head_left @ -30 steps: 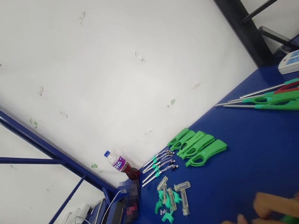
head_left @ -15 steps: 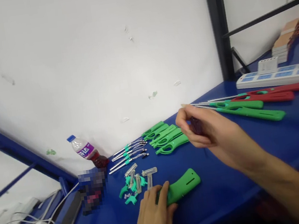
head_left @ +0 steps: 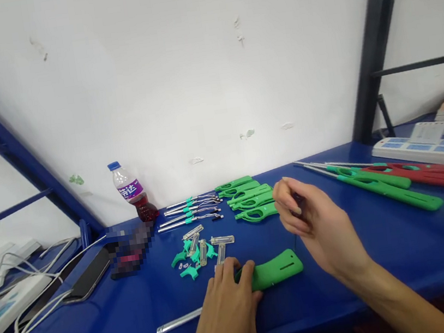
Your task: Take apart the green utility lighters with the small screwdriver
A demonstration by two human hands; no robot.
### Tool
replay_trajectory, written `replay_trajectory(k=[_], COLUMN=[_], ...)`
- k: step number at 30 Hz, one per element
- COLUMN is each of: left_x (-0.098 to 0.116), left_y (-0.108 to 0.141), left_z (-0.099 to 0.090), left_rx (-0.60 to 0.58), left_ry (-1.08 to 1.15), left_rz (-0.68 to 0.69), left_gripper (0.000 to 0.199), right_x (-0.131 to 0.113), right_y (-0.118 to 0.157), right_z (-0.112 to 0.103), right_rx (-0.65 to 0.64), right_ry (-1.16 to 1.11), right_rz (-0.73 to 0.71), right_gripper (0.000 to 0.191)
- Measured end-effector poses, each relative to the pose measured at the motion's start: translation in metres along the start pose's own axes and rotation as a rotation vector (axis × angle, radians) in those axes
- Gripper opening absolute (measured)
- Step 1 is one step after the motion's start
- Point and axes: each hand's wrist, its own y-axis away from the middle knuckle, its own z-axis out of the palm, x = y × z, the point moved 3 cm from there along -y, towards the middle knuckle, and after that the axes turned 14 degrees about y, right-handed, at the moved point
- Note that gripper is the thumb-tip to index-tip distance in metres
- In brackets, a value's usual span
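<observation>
My left hand [head_left: 231,303] grips a green lighter body [head_left: 278,270] lying at the front of the blue table; a metal tube [head_left: 180,322] sticks out to the left beneath the hand. Raised over the table to the right, my right hand [head_left: 315,216] has its fingers curled together; what they hold, if anything, is hidden. Behind my left hand is a loose pile of clear small tanks [head_left: 203,252] and teal triggers [head_left: 190,272]. Farther back lie several metal rods with wires [head_left: 178,223] and several green handle shells [head_left: 251,201].
Green lighters [head_left: 394,190] and red lighters [head_left: 433,174] lie at the right, before a white power strip [head_left: 430,148]. A bottle [head_left: 132,190] stands at the back left, near a phone [head_left: 90,273] and white cables [head_left: 17,327]. A white wall rises behind.
The camera view has tilted and shifted. My left hand still grips the green body, and my right hand remains raised with curled fingers.
</observation>
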Motion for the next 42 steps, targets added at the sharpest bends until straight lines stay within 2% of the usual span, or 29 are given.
replay_trajectory(k=[7,11,20,27,30,35,42], left_x=[0.004,0.004,0.004,0.006,0.006,0.006,0.002], left_y=[-0.002,-0.004,-0.005,-0.008,-0.008,-0.007,-0.006], left_z=[-0.003,-0.004,-0.003,-0.005,-0.006,-0.006,-0.007], left_rx=[-0.007,-0.006,0.008,0.019,0.021,0.018,0.014], left_ry=[0.018,0.016,0.014,0.016,0.025,0.039,0.060], left_rz=[-0.027,-0.030,-0.034,-0.037,-0.038,-0.049,-0.054], left_gripper=[0.047,0.047,0.048,0.047,0.046,0.046,0.049], right_x=[0.015,0.019,0.018,0.021,0.024,0.016,0.001], right_y=[0.000,-0.001,-0.002,-0.002,-0.005,-0.014,-0.023], right_z=[0.006,0.005,0.002,0.001,-0.003,-0.016,-0.034], right_rx=[-0.037,-0.014,0.039,0.048,0.022,-0.015,-0.011], right_ry=[0.041,0.142,-0.022,0.077,0.185,0.483,0.660], right_rz=[0.074,0.035,0.038,0.031,0.042,-0.085,-0.098], right_gripper=[0.045,0.050,0.043,0.046,0.046,0.040,0.040])
